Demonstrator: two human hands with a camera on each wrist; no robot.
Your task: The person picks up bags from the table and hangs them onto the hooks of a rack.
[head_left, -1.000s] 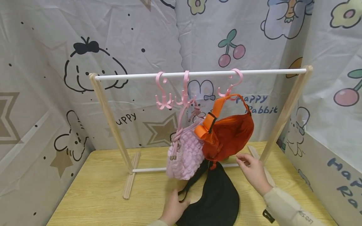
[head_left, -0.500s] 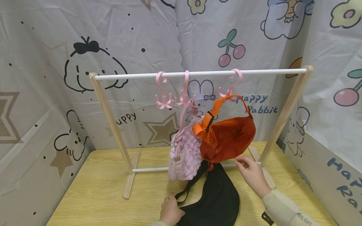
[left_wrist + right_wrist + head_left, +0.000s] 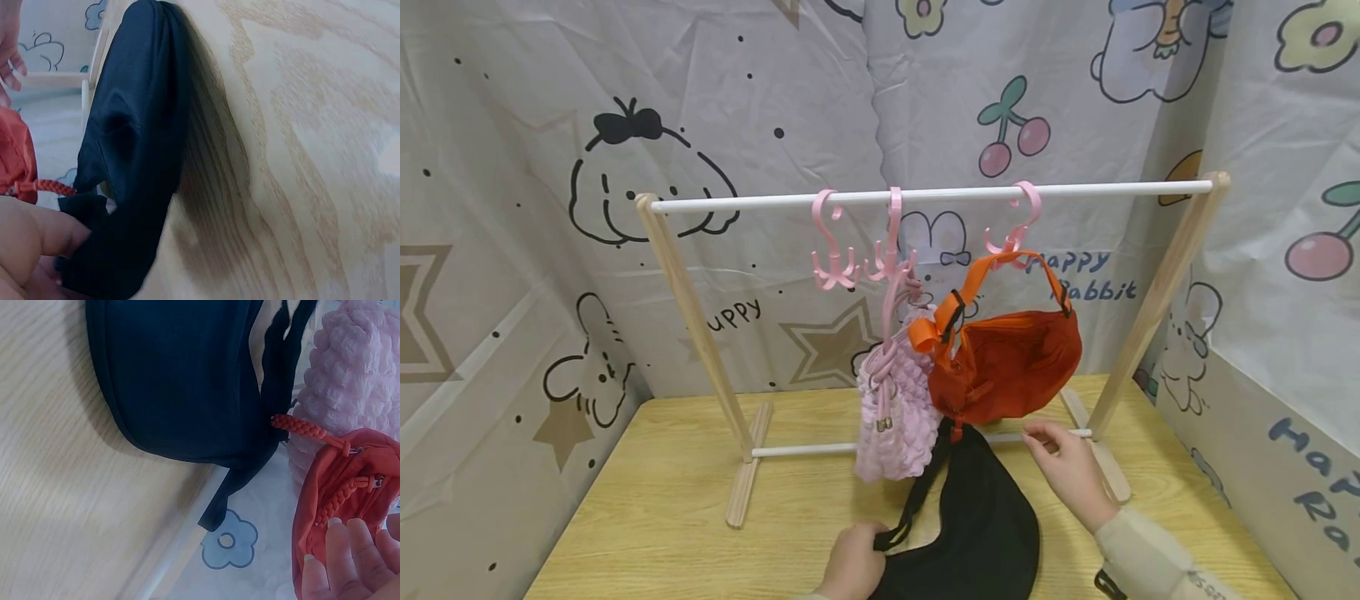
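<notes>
A black shoulder bag (image 3: 981, 517) lies on the wooden table. My left hand (image 3: 853, 560) grips its strap (image 3: 916, 504), and the left wrist view shows the thumb (image 3: 59, 232) and fingers pinching the black cloth (image 3: 119, 256). An orange bag (image 3: 1011, 367) hangs by its strap from a pink hook (image 3: 1011, 242). Just below and right of it is my right hand (image 3: 1067, 471), holding nothing, its fingers loosely bent. In the right wrist view those fingers (image 3: 340, 556) overlap the orange bag (image 3: 312, 500); I cannot tell whether they touch it.
A pink puffy bag (image 3: 898, 417) hangs from the middle pink hook (image 3: 892, 250), close beside the orange bag. Another pink hook (image 3: 832, 258) holds nothing. The white rod (image 3: 760, 202) spans two wooden posts (image 3: 700, 333). Printed cloth (image 3: 775, 83) encloses the table (image 3: 647, 500).
My left hand has closed on the black bag's strap. The pink bag has swung and turned to the right, and the orange bag has swung slightly right. My right hand has barely moved.
</notes>
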